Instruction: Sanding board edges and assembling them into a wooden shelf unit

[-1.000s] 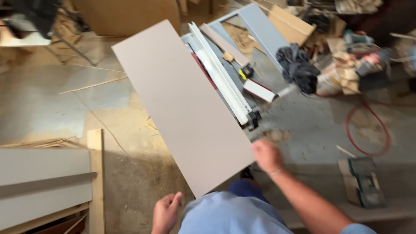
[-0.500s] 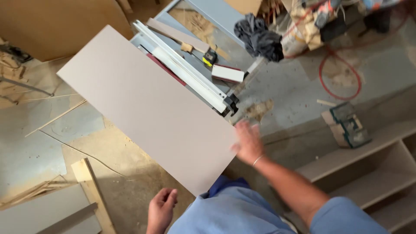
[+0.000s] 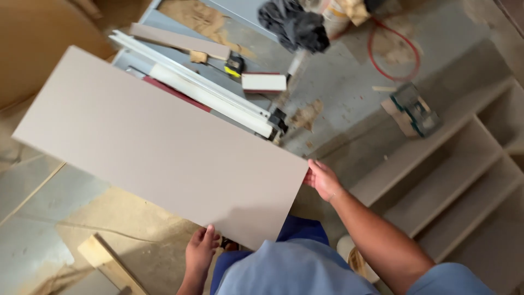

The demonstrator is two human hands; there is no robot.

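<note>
the far left corner of your panel (image 3: 158, 145) nearly reaches the frame edge, and the board hides most of the table saw (image 3: 218, 95) and the floor under it. your left hand (image 3: 201, 248) grips the near long edge, fingers curled together on top, thumb hidden beneath. your right hand (image 3: 323, 179) clasps the short end, fingers out of sight behind the board. the panel is flat, smooth, matte beige, rectangular, held tilted above the sawdust-strewn floor (image 3: 349, 82), beside open wooden shelving (image 3: 464, 164).
</note>
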